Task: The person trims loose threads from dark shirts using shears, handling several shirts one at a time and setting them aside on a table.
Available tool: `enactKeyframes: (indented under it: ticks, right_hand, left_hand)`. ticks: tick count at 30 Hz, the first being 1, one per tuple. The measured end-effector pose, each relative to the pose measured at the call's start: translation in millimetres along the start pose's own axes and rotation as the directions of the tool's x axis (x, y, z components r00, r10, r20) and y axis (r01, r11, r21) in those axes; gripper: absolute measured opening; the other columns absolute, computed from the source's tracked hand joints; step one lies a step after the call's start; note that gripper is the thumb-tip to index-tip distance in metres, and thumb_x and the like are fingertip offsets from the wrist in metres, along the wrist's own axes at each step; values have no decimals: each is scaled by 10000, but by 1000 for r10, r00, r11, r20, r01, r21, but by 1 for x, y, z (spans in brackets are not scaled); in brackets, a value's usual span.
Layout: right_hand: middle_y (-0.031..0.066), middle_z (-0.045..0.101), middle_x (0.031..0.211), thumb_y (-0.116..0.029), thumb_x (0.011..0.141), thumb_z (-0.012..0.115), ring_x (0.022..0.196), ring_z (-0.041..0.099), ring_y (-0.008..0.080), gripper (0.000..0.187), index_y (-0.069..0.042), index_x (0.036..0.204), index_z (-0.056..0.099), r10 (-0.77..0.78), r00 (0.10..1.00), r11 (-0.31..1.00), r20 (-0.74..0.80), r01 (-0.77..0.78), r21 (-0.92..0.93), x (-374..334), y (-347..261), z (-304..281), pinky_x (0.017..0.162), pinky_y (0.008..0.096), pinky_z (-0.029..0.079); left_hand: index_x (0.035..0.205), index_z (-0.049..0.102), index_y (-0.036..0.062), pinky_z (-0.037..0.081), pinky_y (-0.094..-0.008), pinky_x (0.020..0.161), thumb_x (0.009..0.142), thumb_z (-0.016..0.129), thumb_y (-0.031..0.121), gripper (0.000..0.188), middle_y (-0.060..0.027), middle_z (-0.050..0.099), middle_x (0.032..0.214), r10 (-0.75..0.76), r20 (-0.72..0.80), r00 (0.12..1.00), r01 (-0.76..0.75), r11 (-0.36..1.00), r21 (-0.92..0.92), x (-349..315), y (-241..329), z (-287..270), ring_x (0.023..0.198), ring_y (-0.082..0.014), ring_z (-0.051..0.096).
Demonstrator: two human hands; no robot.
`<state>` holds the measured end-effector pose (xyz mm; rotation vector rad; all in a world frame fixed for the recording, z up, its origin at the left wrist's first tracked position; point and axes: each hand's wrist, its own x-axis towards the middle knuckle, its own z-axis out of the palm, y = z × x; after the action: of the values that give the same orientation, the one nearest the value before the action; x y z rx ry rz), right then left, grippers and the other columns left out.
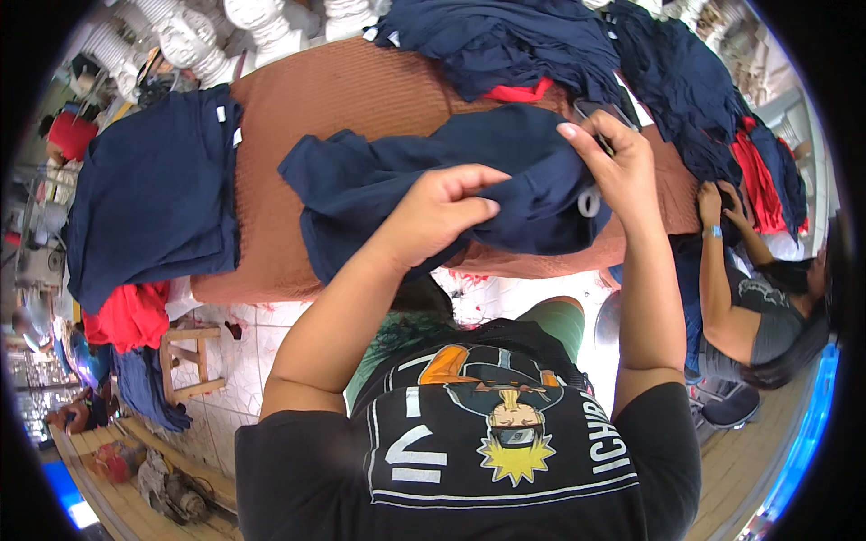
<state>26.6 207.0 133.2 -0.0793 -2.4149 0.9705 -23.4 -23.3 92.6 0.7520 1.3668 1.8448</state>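
Observation:
A navy blue garment (379,167) lies bunched on the brown-covered table in front of me. My left hand (437,212) pinches a fold of it between thumb and fingers. My right hand (622,162) is raised at the garment's right end, its thumb pointing up-left and its fingers curled. A small dark object shows beside those fingers, too unclear to name. Just below the right hand, a small white loop-shaped piece (588,201) sits against the navy cloth. The garment's underside and some of my fingertips are hidden.
Folded navy garments (153,189) are stacked at the table's left end, with red cloth (126,316) hanging below. More navy clothes (505,41) pile along the far edge. At right, another person's hands (722,203) handle dark cloth. A wooden stool (194,361) stands at lower left.

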Motion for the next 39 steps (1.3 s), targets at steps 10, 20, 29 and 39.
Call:
enactKeyframes:
  ticks: [10,20,29,39]
  right_hand:
    - [33,559,714,-115,793,764,637,496,96,201,12,774,609,-107,982,993,157,114,-37,-20,9,-5,583,267,398]
    - [42,604,775,-65,781,747,718,566,132,162,1,889,646,138,875,990,464,-114,-80,-34,13,-14,650,286,441]
    - [51,572,827,-207,878,599,552,553,145,231,-48,1031,666,-897,-24,442,441,-81,893,-61,-81,-63,488,227,424]
    - [-27,611,825,-149,882,595,538,580,99,178,-91,1033,670,-846,-130,449,517,350,822,-58,-95,-114,420,207,414]
  left_hand:
    - [1182,604,-22,493,-227,816,929,606,96,279,-35,668,1040,-3,20,1000,-1,981,194,8,-44,15,900,-63,594]
    - [1122,652,-1,491,-219,735,915,635,130,246,-25,684,949,26,-57,998,-5,942,336,1,-25,-2,828,-55,592]
    - [1072,670,-15,482,-217,830,909,660,169,246,-4,673,969,77,-275,958,-68,997,43,15,-16,-12,880,-63,605]
    - [1149,660,10,462,-234,887,931,632,170,272,3,670,1040,278,-180,943,-158,856,493,1,2,-28,958,-66,593]
